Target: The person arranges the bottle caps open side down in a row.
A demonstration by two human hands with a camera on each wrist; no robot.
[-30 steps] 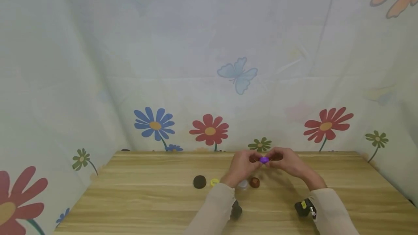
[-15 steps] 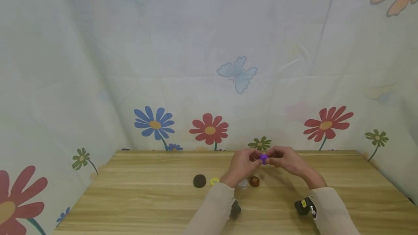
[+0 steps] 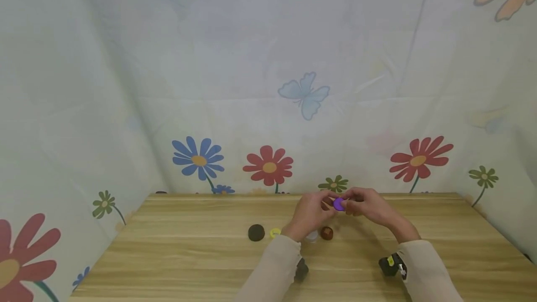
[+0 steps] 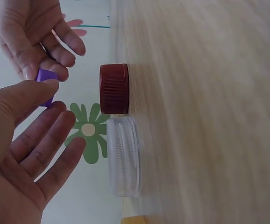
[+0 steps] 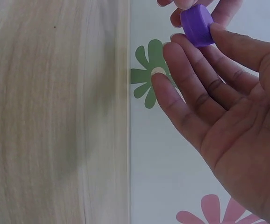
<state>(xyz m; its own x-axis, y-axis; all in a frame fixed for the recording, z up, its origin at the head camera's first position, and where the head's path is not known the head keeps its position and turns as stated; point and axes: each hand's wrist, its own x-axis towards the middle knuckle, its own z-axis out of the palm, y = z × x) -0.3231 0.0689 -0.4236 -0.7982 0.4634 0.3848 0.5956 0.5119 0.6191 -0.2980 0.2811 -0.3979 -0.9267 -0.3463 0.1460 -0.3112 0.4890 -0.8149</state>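
A small purple bottle cap (image 3: 339, 204) is held up above the far part of the table, between both hands. My left hand (image 3: 309, 214) pinches it from the left; in the left wrist view, the thumb lies on the cap (image 4: 46, 76) while the other fingers spread loosely. From the right, my right hand (image 3: 373, 208) pinches the same cap, its thumb pressed against the ridged side of the cap (image 5: 196, 25) in the right wrist view. Below the hands, a reddish-brown cap (image 3: 327, 233) and a clear cap (image 3: 312, 236) lie on the table.
Further left in the row are a yellow cap (image 3: 275, 233) and a larger black cap (image 3: 256, 233). The wooden table (image 3: 180, 255) ends at a white cloth backdrop (image 3: 226, 59) printed with flowers and butterflies. Dark wrist cameras hang under both sleeves.
The purple cap has been turned between the fingers, from edge-on to showing its round flat face. Both hands have stayed almost in place, and the caps on the table have not moved.
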